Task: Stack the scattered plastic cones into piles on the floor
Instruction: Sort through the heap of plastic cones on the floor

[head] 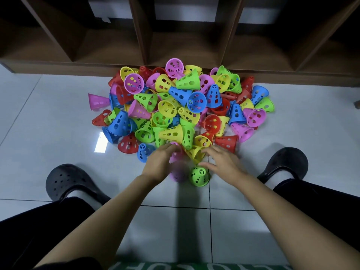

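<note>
- A heap of cones [181,108], in red, yellow, green, blue and pink, all with holes in their walls, lies loose on the white tiled floor [48,123].
- The left hand [161,162] reaches to the near edge of the heap. Its fingers are bent down round a pink cone [177,173], which is blurred and sits partly under the palm.
- The right hand [222,160] is also at the near edge of the heap, just right of the left hand. It is palm down, with fingers spread and loose, and holds nothing. Its fingertips are at the rim of a yellow cone [195,152]; whether they touch it cannot be told.
- That yellow cone lies on its side at the heap's near edge, between the two hands.
- A green cone [199,176] stands upright, narrow end up, just clear of the heap on the near side, beside the pink cone and under the right thumb.
- A dark brown shelf unit [136,55] stands right behind the heap.
- Two black clogs [66,180] rest on the floor on the near side of the heap, one to each side of the arms.
</note>
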